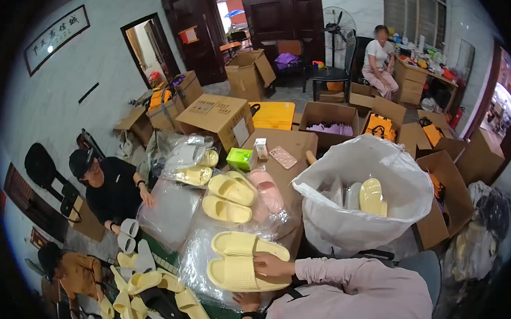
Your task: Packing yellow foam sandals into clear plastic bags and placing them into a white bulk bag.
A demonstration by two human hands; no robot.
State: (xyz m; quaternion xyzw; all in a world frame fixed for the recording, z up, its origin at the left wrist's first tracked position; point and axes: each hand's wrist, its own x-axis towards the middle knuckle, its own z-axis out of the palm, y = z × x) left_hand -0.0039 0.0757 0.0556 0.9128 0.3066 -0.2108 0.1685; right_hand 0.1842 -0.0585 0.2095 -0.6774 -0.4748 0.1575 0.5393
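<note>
A pair of pale yellow slippers (235, 274) lies side by side in front of me, over clear plastic bags (196, 256). My right hand (273, 264) reaches in from the right and grips the pair, its fingers resting between the two slippers. Just below them, my left hand (247, 299) is at the near edge of the plastic, its fingers closed on a bag and partly hidden under the slipper. Farther up the table are bagged yellow slippers (227, 208) and a bagged pink pair (267, 191).
To the right stands a large white sack (361, 221) holding bagged slippers. Loose slippers (147, 283) are heaped at lower left, near two people. A green box (241, 159) and a phone (283, 158) lie farther back. Cardboard boxes (217, 115) surround the table; another person sits beyond.
</note>
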